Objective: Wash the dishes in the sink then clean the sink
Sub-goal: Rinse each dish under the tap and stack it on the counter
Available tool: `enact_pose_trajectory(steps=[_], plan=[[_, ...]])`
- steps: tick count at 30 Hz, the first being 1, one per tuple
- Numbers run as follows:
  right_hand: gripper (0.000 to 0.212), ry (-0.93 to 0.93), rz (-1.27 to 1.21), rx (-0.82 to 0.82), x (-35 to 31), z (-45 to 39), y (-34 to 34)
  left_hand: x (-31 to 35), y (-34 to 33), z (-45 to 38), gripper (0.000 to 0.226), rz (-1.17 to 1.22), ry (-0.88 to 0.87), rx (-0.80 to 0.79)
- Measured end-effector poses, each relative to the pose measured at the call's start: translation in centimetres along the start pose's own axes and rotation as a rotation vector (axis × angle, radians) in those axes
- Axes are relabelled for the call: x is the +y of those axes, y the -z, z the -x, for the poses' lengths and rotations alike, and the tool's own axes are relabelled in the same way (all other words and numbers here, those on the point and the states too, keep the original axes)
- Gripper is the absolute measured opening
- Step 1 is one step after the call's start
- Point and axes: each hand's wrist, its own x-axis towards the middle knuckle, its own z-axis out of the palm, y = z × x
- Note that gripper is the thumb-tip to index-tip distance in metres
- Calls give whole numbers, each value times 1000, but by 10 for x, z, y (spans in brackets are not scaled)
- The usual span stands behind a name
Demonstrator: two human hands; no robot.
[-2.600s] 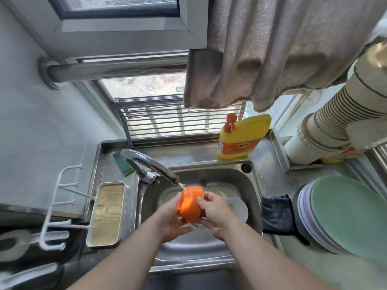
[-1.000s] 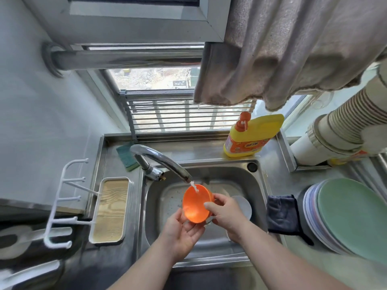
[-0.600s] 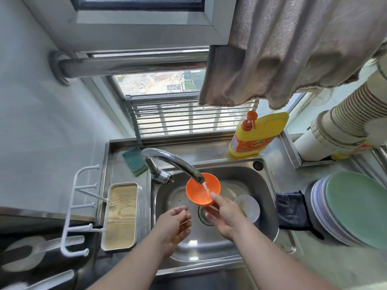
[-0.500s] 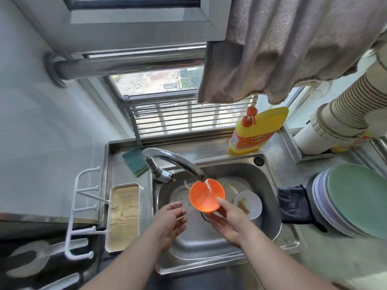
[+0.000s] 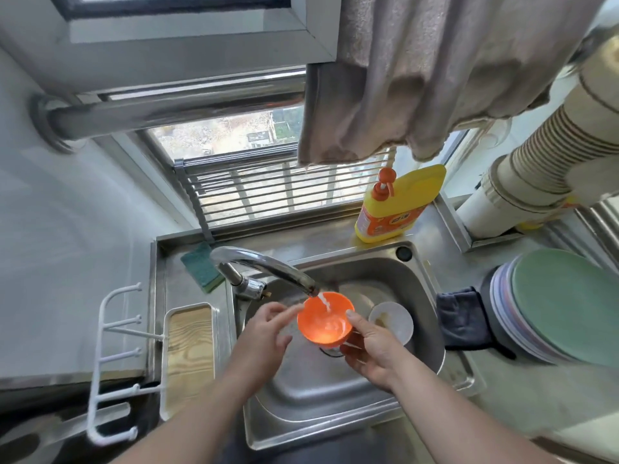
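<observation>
An orange bowl (image 5: 324,321) sits upright under the running faucet (image 5: 268,267), and water streams into it. My right hand (image 5: 370,351) holds the bowl from below and at its right rim, thumb on the edge. My left hand (image 5: 264,336) is open beside the bowl, its fingertips reaching the left rim. Both are over the steel sink (image 5: 335,396). A small white dish (image 5: 392,323) with brown residue lies in the sink to the right of the bowl.
A yellow detergent bottle (image 5: 398,205) stands behind the sink and a green sponge (image 5: 201,267) lies left of the faucet. A dark cloth (image 5: 462,319) and a stack of plates (image 5: 562,303) are on the right. A wooden tray (image 5: 189,354) and white rack (image 5: 114,363) are on the left.
The bowl went from being rubbed by both hands to upright under the tap in my right hand. My left hand let go and has now reached back to the bowl's left rim.
</observation>
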Motion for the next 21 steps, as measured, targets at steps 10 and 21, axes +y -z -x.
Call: enact_pose_trajectory(steps=[10,21], plan=[[75,-189,253,-4,-25,-7,30,11,-4,-18,20,151,-42,-51],[50,-99,136,188,-7,-16,84,65,-6,-42,21,1502,773,62]])
